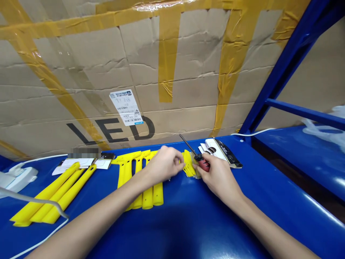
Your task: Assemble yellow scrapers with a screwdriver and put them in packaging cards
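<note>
My right hand grips a screwdriver by its red and black handle, the thin shaft tilted up and to the left. My left hand is closed, its thumb and fingers drawn together at the edge of a stack of small yellow pieces. Whatever the fingertips hold, if anything, is hidden. That stack lies between the two hands, beside some clear wrapping. Several yellow plastic T-shaped parts lie in a row, partly behind my left hand and forearm.
Long yellow handles lie at the left near printed cards. More black and white cards rest right of my right hand. A taped cardboard box backs the blue surface. White cable and blue rack post flank it.
</note>
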`<state>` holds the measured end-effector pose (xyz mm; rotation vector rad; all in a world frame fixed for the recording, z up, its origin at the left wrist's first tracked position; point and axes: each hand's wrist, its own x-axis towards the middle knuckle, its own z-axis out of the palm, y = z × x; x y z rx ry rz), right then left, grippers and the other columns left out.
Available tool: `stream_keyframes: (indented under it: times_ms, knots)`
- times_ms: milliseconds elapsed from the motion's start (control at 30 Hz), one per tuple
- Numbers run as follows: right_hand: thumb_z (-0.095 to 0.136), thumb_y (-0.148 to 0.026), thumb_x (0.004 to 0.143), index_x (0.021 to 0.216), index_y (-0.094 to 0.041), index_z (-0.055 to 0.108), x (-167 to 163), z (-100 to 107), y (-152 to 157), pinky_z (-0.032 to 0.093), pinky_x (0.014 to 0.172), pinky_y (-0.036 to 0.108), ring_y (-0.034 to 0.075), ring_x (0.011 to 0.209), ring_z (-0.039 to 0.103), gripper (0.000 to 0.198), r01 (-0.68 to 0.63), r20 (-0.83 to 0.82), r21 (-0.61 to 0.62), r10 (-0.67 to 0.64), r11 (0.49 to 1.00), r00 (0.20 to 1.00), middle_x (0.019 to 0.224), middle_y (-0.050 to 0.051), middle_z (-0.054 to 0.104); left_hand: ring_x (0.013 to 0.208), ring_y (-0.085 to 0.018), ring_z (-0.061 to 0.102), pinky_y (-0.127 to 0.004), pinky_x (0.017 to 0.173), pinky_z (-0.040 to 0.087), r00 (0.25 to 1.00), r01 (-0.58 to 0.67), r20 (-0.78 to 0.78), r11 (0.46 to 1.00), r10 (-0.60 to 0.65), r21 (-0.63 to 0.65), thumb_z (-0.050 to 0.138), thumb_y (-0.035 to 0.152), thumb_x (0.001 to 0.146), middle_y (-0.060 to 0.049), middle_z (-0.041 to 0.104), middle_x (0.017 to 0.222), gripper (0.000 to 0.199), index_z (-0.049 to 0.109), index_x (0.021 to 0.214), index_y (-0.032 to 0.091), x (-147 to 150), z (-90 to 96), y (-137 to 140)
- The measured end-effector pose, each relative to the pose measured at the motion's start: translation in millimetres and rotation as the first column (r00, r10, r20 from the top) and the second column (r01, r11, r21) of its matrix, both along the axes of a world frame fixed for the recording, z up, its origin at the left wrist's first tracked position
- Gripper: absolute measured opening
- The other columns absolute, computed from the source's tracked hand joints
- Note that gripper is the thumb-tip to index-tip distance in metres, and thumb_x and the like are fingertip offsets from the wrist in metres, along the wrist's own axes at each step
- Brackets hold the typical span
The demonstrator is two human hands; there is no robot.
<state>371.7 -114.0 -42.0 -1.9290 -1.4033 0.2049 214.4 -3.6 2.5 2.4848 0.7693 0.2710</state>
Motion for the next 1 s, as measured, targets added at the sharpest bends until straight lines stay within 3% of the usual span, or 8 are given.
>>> stream_keyframes:
  times_ms: [133,300,433,567,667,800,867,1000]
  knots:
    - [0.063,-0.027,0.082,0.061,-0.024,0.037,0,1,0,0.03,0.057,0.029,0.016,0.058,0.042,0.033,0.002,0.01,-0.019,-0.002,1.0,1.0,0.062,0.001,0.055,0.084,-0.021,0.066,-0.031,0.072,0.046,0.972,0.229,-0.093,0.963,-0.217,0.144,0.059,0.018,0.091,-0.007,0.073,0.092,0.022,0.08,0.094,0.02,-16,-4.9,-17]
    - [0.06,-0.024,0.083,0.063,-0.024,0.043,-3,4,-3,0.03,0.057,0.029,0.016,0.056,0.043,0.026,-0.009,0.0,-0.073,0.009,0.997,1.0,0.059,0.0,0.055,0.084,-0.02,0.064,-0.029,0.065,0.042,0.889,0.422,-0.356,0.816,-0.287,0.395,0.049,0.021,0.101,-0.005,0.07,0.091,0.029,0.078,0.1,0.023,-16,-4.2,-23]
    - [0.057,-0.017,0.08,0.065,-0.023,0.052,-3,5,-4,0.031,0.058,0.029,0.017,0.056,0.045,0.016,-0.033,-0.015,-0.122,0.032,0.992,0.999,0.06,0.0,0.058,0.08,-0.021,0.063,-0.03,0.061,0.04,0.879,0.421,-0.418,0.788,-0.231,0.449,0.049,0.019,0.1,-0.007,0.068,0.085,0.031,0.075,0.084,0.018,-14,-0.1,-22]
    - [0.056,-0.019,0.081,0.072,-0.021,0.063,-2,7,-5,0.032,0.058,0.029,0.018,0.058,0.049,0.011,-0.048,-0.03,-0.154,0.044,0.987,0.999,0.063,0.002,0.062,0.081,-0.023,0.064,-0.031,0.064,0.043,0.883,0.384,-0.443,0.781,-0.155,0.493,0.047,0.011,0.098,-0.009,0.066,0.083,0.03,0.073,0.084,0.014,-15,2.0,-21]
    - [0.056,-0.017,0.08,0.086,-0.021,0.072,-1,8,-6,0.037,0.062,0.029,0.019,0.063,0.056,0.017,-0.062,-0.053,-0.155,0.054,0.986,0.997,0.07,0.002,0.068,0.084,-0.023,0.063,-0.032,0.069,0.047,0.896,0.357,-0.426,0.779,-0.128,0.516,0.042,0.014,0.1,-0.009,0.065,0.086,0.029,0.071,0.095,0.014,-13,0.8,-21]
    - [0.056,-0.018,0.081,0.106,-0.021,0.074,1,7,-7,0.04,0.064,0.028,0.018,0.064,0.058,0.031,-0.062,-0.085,-0.135,0.051,0.989,0.995,0.069,0.0,0.066,0.093,-0.024,0.061,-0.034,0.078,0.05,0.916,0.352,-0.373,0.74,-0.148,0.573,0.043,0.008,0.095,-0.01,0.063,0.099,0.043,0.058,0.134,0.017,-10,-7.2,-22]
    - [0.056,-0.018,0.081,0.107,-0.02,0.073,2,6,-6,0.039,0.062,0.027,0.017,0.06,0.055,0.032,-0.064,-0.103,-0.127,0.051,0.99,0.993,0.064,-0.002,0.061,0.097,-0.025,0.059,-0.036,0.08,0.05,0.92,0.345,-0.368,0.729,-0.137,0.591,0.043,0.007,0.092,-0.012,0.06,0.106,0.048,0.056,0.137,0.016,-9,-10.5,-22]
    - [0.057,-0.016,0.08,0.112,-0.021,0.072,4,3,-6,0.039,0.06,0.025,0.015,0.058,0.053,0.036,-0.086,-0.14,-0.113,0.069,0.99,0.988,0.062,-0.005,0.058,0.099,-0.025,0.057,-0.037,0.083,0.05,0.918,0.325,-0.381,0.766,-0.114,0.555,0.039,0.008,0.094,-0.013,0.058,0.111,0.042,0.062,0.127,0.017,-10,-8.5,-21]
